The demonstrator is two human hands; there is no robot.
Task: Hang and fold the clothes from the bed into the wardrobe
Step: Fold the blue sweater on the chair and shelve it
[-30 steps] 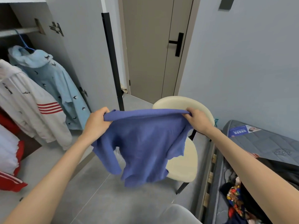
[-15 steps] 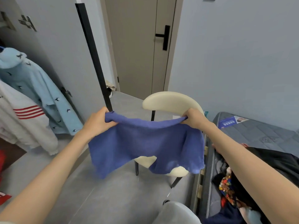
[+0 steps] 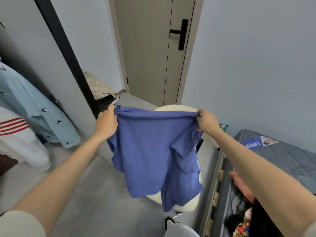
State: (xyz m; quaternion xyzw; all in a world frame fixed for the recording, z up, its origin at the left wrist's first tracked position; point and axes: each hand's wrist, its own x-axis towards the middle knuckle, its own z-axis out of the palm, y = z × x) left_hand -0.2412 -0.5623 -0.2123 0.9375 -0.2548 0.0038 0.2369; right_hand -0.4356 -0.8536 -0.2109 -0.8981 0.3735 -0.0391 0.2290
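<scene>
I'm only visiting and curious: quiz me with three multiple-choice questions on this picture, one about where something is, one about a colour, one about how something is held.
1. What stands right behind the shirt?
A. a chair
B. a ladder
C. a fridge

2. What colour is the door handle?
A. gold
B. black
C. red

3. How is the shirt held?
A. spread flat on the floor
B. on a hanger
C. gripped at its top edge by the left hand and the right hand

Answers:
1 A: the chair's cream back shows just above the shirt's top edge.
2 B: the door handle is plainly black.
3 C: each hand grips one top corner and the cloth hangs free below.
</scene>
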